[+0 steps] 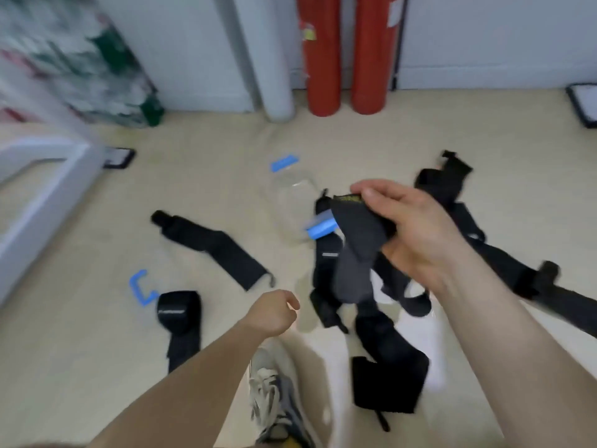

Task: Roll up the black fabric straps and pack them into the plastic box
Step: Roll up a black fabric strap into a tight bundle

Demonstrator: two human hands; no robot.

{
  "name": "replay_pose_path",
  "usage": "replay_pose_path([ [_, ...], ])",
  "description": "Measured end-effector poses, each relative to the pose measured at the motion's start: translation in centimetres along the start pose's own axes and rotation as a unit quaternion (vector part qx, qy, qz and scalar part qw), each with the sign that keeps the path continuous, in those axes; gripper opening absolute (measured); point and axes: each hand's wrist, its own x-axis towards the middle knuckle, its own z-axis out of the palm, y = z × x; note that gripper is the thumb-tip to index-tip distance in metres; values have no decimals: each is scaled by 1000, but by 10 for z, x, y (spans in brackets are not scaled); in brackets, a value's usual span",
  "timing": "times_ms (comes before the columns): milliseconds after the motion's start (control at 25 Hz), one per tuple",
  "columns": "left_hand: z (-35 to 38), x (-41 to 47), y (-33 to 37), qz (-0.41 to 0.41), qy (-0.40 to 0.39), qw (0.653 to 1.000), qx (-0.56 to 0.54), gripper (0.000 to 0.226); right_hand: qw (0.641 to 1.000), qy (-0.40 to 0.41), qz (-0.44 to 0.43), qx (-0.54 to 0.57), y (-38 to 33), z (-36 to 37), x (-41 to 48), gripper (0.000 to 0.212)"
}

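Observation:
My right hand (410, 227) grips one black fabric strap (355, 253) by its upper end, and the strap hangs down above the floor. My left hand (274, 313) hovers lower, fingers loosely curled, holding nothing. The clear plastic box (292, 202) with blue clips lies on the floor behind the held strap. A flat strap (213, 247) lies to the left. A partly rolled strap (179, 315) sits at the lower left. Several more straps (387, 376) lie tangled under and to the right of my right hand.
A blue clip of the lid (140, 287) lies beside the partly rolled strap. Two red cylinders (342, 56) stand against the far wall. A white frame (38, 195) is at the left. My shoe (274, 402) is at the bottom centre. Dark trays sit at the left and far right.

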Motion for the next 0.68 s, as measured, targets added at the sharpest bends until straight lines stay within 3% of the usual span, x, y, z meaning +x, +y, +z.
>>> replay_pose_path([
  [80, -9, -4, -45, -42, 27, 999, 12, 36, 994, -59, 80, -53, 38, 26, 11, 37],
  [120, -10, -2, -64, -56, 36, 997, 27, 41, 984, -72, 96, -135, 59, 31, 15, 46],
  [240, -3, 16, -100, -58, 71, 993, 72, 57, 892, -19, 54, -448, 123, 33, 33, 45],
  [360, 6, 62, -108, -35, 105, 987, 115, 72, 831, -12, 101, -548, 176, 27, 50, 53],
  [480, 12, 107, -122, -79, 122, 977, 156, 83, 773, 15, 104, -626, 209, 10, 61, 48],
  [560, 16, 120, -129, -80, 155, 962, 208, 68, 776, 62, 106, -619, 213, -1, 69, 33],
  [680, 11, 127, -126, -49, 171, 958, 224, 24, 843, 156, 94, -506, 199, -13, 79, 24],
])
